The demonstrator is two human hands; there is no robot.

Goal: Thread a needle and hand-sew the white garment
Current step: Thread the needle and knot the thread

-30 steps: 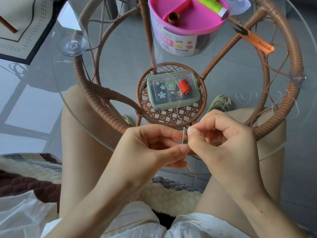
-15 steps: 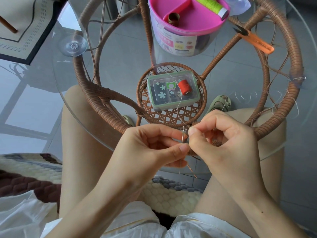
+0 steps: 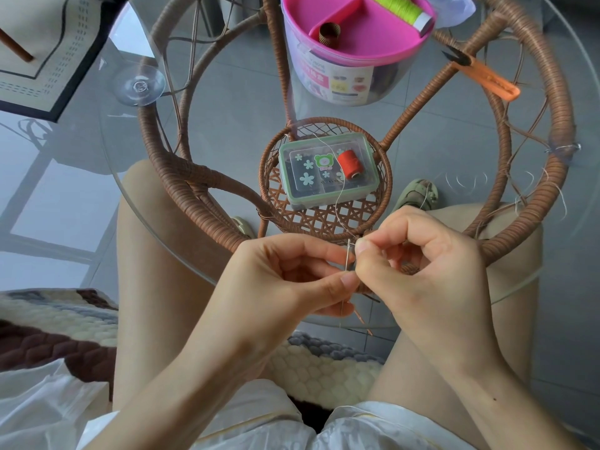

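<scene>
Two bare hands meet over the near edge of a round glass table [image 3: 233, 102]. The left hand [image 3: 285, 280] pinches a thin steel needle [image 3: 348, 259] upright between thumb and forefinger, while the right hand [image 3: 422, 271] pinches a fine pale thread [image 3: 339, 196] at the needle's top, other fingers curled. The thread trails up across a clear, green-rimmed plastic sewing box [image 3: 328, 193] holding a red spool [image 3: 350, 164]. The white garment [image 3: 259, 427] lies crumpled in the person's lap. A pink plastic tub [image 3: 354, 43] and orange thread snips [image 3: 487, 76] sit farther back.

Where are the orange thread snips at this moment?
In the head view, the orange thread snips lie on the glass table at the upper right, just right of the pink-topped sewing kit tub.
</scene>
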